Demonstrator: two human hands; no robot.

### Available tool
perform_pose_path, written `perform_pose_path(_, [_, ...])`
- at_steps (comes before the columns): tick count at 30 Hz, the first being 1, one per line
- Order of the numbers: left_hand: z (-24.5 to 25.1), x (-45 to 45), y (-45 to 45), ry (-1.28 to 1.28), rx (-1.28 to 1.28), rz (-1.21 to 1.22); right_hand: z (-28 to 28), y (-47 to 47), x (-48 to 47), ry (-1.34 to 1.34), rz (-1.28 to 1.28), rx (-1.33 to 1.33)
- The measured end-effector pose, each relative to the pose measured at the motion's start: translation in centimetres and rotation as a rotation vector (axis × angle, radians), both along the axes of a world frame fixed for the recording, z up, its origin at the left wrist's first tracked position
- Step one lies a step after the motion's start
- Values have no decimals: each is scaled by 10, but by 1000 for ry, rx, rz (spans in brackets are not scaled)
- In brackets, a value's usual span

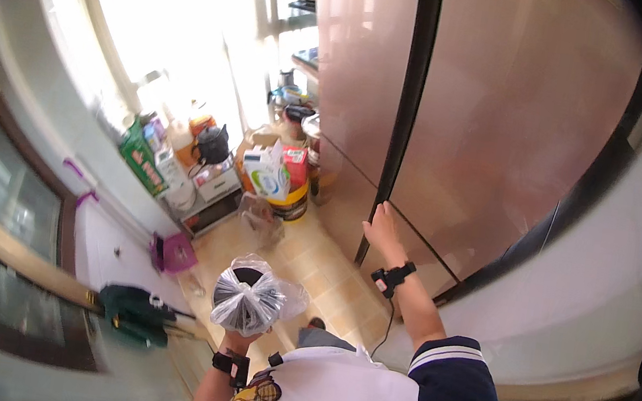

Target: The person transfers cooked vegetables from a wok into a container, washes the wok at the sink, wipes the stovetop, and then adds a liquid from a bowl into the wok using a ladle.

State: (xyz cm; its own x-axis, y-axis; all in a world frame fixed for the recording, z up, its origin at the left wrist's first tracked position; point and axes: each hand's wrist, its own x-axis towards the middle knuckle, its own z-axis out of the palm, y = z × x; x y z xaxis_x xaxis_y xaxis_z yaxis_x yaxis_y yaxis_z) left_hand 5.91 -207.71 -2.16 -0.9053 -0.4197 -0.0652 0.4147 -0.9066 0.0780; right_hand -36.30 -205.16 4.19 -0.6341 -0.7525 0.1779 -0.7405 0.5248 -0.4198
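My left hand (241,341) holds up a dark, round-topped object wrapped in a clear plastic bag (250,301). The gathered plastic faces up, and the bundle hides most of the fingers. What lies inside the plastic I cannot tell. To the right, my right hand (388,233) grips the lower part of the long black handle strip (411,91) on a glossy pinkish-brown refrigerator (508,116). Its fingertips bend in at the strip's edge. The refrigerator doors look closed. Both wrists wear black straps with small devices.
A low cabinet (216,211) by the bright window bears bottles and a black kettle (212,145). Beside it, boxes (267,172) sit atop a yellow-and-black bucket (291,206). A plastic bag (260,220) and a purple dustpan (177,253) are near the tiled floor. A dark green bag (136,313) hangs at left.
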Motion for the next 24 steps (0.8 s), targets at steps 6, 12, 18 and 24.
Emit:
perform_pose_path(6, [-13, -95, -124, 58, 140, -150, 41, -94, -145, 590, -150, 423])
perform_pose_path(12, [-12, -171, -197, 154, 407, -374, 43, -125, -153, 431, -181, 615])
perform_pose_path(18, [-19, -236, -284, 72, 225, -635, 21, -119, -160, 561, -460, 569])
perform_pose_path(24, [13, -301, -367, 84, 63, -861, 23, -142, -144, 353, -587, 562])
